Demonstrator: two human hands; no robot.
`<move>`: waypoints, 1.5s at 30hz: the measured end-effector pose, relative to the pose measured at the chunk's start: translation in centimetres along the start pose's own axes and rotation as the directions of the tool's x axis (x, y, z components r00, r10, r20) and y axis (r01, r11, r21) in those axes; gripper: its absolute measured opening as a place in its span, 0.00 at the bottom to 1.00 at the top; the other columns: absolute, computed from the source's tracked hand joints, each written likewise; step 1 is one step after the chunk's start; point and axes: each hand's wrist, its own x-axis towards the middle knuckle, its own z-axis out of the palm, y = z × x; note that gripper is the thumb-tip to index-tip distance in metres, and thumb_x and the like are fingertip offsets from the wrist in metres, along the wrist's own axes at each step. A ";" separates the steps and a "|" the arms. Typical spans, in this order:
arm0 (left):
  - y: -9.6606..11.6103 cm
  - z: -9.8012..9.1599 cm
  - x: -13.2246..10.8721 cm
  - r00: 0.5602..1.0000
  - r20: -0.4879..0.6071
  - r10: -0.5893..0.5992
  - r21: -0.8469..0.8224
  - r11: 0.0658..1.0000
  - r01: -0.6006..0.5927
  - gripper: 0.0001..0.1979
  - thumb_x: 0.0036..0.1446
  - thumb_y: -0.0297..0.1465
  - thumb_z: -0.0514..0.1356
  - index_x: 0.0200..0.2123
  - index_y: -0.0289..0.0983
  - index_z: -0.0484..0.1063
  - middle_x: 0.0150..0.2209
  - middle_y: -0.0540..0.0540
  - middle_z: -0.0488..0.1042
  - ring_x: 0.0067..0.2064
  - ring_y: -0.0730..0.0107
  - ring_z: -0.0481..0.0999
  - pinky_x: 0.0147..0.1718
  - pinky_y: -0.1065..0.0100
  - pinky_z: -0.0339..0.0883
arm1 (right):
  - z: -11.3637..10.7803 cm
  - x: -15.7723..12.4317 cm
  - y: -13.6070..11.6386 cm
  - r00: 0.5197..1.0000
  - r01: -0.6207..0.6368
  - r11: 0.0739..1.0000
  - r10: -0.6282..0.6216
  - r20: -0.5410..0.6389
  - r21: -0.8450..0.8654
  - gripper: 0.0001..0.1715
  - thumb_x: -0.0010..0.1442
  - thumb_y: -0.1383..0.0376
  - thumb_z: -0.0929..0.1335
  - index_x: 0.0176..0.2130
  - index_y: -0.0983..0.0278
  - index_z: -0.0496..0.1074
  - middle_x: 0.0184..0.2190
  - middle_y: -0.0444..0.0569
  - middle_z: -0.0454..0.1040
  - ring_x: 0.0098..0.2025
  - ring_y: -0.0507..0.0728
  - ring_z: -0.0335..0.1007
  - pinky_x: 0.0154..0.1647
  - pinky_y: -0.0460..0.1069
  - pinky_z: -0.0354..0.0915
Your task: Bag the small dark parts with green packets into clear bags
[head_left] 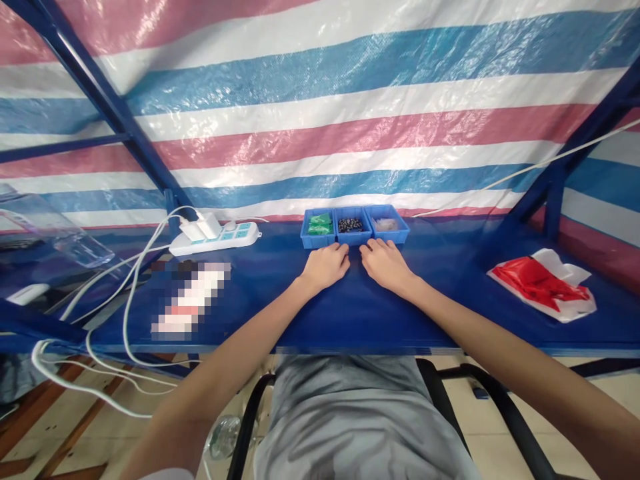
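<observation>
My left hand [325,265] rests on the blue tabletop with its fingers curled in and nothing visible in them. Mirroring it, my right hand [385,263] lies with bent fingers, a small gap between the two. Just beyond the knuckles stand three joined blue bins. Green packets [320,225] fill the left bin [311,242]. Small dark pieces [350,225], too tiny to name, are in the middle bin [356,238]. Whitish translucent pieces [385,225] lie in the right bin [399,237].
A white power strip [233,240] with plugged-in chargers and trailing white cables [131,293] is at left, near a blurred-out flat item [193,300] and a clear bottle [85,243]. At right lies a red and white package [543,283]. Blue frame posts [107,100] flank a striped sheet [350,127].
</observation>
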 end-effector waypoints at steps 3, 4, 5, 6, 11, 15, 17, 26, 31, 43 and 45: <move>-0.2 0.2 0.0 0.999 0.016 -0.045 -0.052 0.998 0.046 0.11 0.67 0.34 0.52 0.47 0.41 0.71 0.42 0.44 0.77 0.40 0.57 0.79 0.34 0.64 0.66 | 0.1 0.0 0.1 1.000 -0.001 1.000 0.001 0.022 0.027 0.20 0.72 0.66 0.56 0.50 0.70 0.73 0.48 0.63 0.74 0.51 0.67 0.67 0.49 0.57 0.56; -0.3 0.2 0.0 0.999 0.019 -0.045 -0.067 0.997 0.047 0.10 0.67 0.34 0.52 0.47 0.41 0.71 0.42 0.44 0.77 0.40 0.58 0.78 0.34 0.64 0.65 | 0.2 0.0 0.1 1.000 -0.006 0.999 0.004 0.028 0.039 0.20 0.73 0.66 0.56 0.50 0.70 0.73 0.48 0.63 0.74 0.51 0.67 0.68 0.49 0.57 0.56; -0.3 0.2 0.0 0.999 0.021 -0.040 -0.078 0.996 0.042 0.10 0.67 0.34 0.52 0.47 0.41 0.71 0.42 0.44 0.77 0.41 0.58 0.78 0.34 0.64 0.65 | 0.3 0.0 0.2 0.999 -0.009 0.999 0.007 0.034 0.053 0.20 0.73 0.66 0.56 0.50 0.69 0.72 0.48 0.62 0.74 0.51 0.67 0.68 0.49 0.57 0.57; -0.4 0.2 0.1 0.999 0.022 -0.033 -0.086 0.996 0.034 0.10 0.67 0.34 0.52 0.47 0.41 0.71 0.42 0.44 0.77 0.41 0.58 0.78 0.34 0.64 0.65 | 0.4 0.1 0.3 0.999 -0.010 0.998 0.007 0.040 0.066 0.19 0.73 0.66 0.56 0.50 0.69 0.72 0.48 0.61 0.74 0.51 0.66 0.68 0.49 0.56 0.57; -0.6 0.2 0.0 1.000 0.016 -0.003 -0.087 0.996 0.004 0.11 0.67 0.34 0.51 0.47 0.41 0.71 0.41 0.45 0.76 0.39 0.58 0.78 0.32 0.64 0.64 | 0.9 0.3 0.6 0.999 -0.004 0.996 -0.001 0.049 0.092 0.18 0.73 0.66 0.57 0.51 0.69 0.71 0.48 0.60 0.74 0.50 0.66 0.68 0.50 0.56 0.59; -0.3 0.3 -0.1 1.000 -0.012 0.028 -0.045 0.999 -0.028 0.12 0.68 0.33 0.50 0.48 0.41 0.71 0.44 0.43 0.74 0.40 0.60 0.77 0.33 0.64 0.66 | 0.9 0.1 0.4 1.000 0.000 0.996 0.000 0.001 0.086 0.18 0.73 0.66 0.57 0.52 0.68 0.71 0.48 0.60 0.72 0.49 0.66 0.67 0.49 0.56 0.61; -0.1 0.1 -0.2 0.996 -0.061 0.063 -0.010 0.998 -0.063 0.12 0.68 0.31 0.50 0.49 0.40 0.71 0.46 0.42 0.72 0.44 0.59 0.76 0.36 0.63 0.67 | 0.7 -0.1 0.2 0.999 0.014 0.998 -0.011 -0.048 0.069 0.19 0.72 0.66 0.57 0.52 0.68 0.72 0.49 0.61 0.72 0.50 0.66 0.66 0.48 0.57 0.61; -2.6 -1.9 0.3 0.913 -0.383 -0.141 0.042 0.985 0.170 0.15 0.68 0.35 0.53 0.53 0.40 0.74 0.54 0.36 0.70 0.55 0.47 0.68 0.51 0.50 0.63 | 0.2 0.1 0.3 0.951 -0.004 0.997 0.029 -0.308 0.080 0.26 0.68 0.68 0.60 0.63 0.67 0.65 0.62 0.65 0.62 0.59 0.71 0.59 0.53 0.62 0.61; -4.6 -1.7 0.6 0.919 -0.308 -0.245 -0.129 0.968 0.215 0.17 0.70 0.35 0.50 0.41 0.39 0.79 0.48 0.42 0.78 0.50 0.55 0.74 0.50 0.55 0.64 | 0.8 0.3 1.2 0.961 -0.036 0.991 0.071 -0.267 0.131 0.27 0.68 0.67 0.60 0.64 0.67 0.64 0.63 0.64 0.63 0.61 0.71 0.58 0.56 0.64 0.62; -6.3 -3.0 0.9 0.838 -0.421 -0.346 -0.407 0.898 0.167 0.17 0.65 0.36 0.54 0.30 0.39 0.79 0.42 0.44 0.80 0.48 0.59 0.76 0.54 0.60 0.65 | -0.7 -0.2 -0.1 0.955 0.228 0.909 -0.138 -0.263 0.349 0.29 0.70 0.65 0.59 0.67 0.64 0.62 0.67 0.57 0.62 0.66 0.65 0.57 0.66 0.63 0.59; -7.1 -2.8 1.2 0.820 -0.426 -0.382 -0.475 0.866 0.157 0.13 0.64 0.35 0.54 0.40 0.38 0.79 0.44 0.45 0.80 0.49 0.61 0.76 0.55 0.62 0.66 | -1.0 -0.5 -0.8 0.934 0.337 0.863 -0.258 -0.245 0.377 0.32 0.70 0.66 0.59 0.70 0.61 0.57 0.70 0.53 0.58 0.70 0.64 0.53 0.67 0.63 0.58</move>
